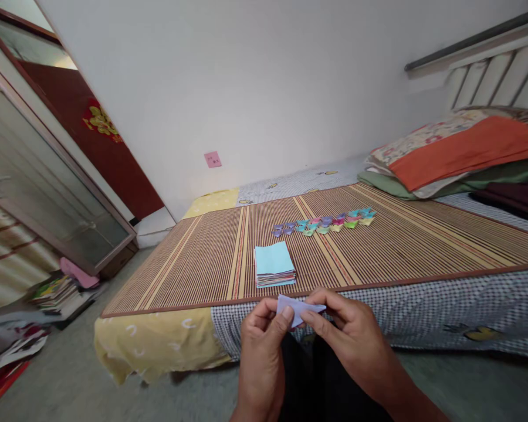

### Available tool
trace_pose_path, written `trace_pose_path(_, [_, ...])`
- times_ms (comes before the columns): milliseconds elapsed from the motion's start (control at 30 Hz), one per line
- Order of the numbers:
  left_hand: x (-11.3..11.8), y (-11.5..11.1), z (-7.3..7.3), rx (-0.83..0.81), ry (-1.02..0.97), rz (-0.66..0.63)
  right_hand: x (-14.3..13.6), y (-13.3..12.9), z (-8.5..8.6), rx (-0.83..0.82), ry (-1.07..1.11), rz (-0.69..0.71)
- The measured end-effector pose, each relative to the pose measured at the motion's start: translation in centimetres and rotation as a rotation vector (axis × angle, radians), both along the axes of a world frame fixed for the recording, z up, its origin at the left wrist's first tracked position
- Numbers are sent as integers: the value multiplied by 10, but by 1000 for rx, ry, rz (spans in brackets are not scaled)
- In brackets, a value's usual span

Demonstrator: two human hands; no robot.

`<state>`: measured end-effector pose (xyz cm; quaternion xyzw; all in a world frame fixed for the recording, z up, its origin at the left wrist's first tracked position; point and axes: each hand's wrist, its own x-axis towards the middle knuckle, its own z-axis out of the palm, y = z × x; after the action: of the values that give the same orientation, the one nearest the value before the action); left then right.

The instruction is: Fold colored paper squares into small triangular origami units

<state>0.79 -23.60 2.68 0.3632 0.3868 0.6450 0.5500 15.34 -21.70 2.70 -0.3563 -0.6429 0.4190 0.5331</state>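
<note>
Between my two hands, just in front of the bed's near edge, is a small piece of folded lavender paper (294,306). My left hand (264,337) pinches its left side, thumb on top. The right end is held between the thumb and fingers of my right hand (345,328). Just beyond them, a stack of paper sheets (274,258) with a light blue sheet on top lies on the striped bamboo mat (193,258). Farther back, two rows of small folded paper pieces (323,223) in purple, teal, pink, green and yellow run across the mat.
Pillows (457,146) and folded bedding are piled at the right end of the bed, below a radiator (497,76). A pink note (212,159) is stuck on the wall. Left on the floor are books (55,293) and papers, near a glass-panelled door (48,146).
</note>
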Motion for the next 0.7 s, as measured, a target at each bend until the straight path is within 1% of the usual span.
trace_pose_path(200, [3,1,-1,19,-39,-33,0,2,-3,-22,23,6])
trace_pose_path(333, [2,1,-5,43,16,-26,4,3,-6,-14,-17,-37])
trace_pose_path(433, [0,0,-4,51,147,4,9,5,-7,-50,-56,-3])
trace_pose_path(500, [0,-1,0,49,282,-10,12,8,-4,-59,-71,16])
trace_pose_path(600, [4,-3,6,57,460,-39,12,10,2,-11,-101,29])
trace_pose_path(700, [7,-3,11,66,537,0,7,10,6,47,-79,17])
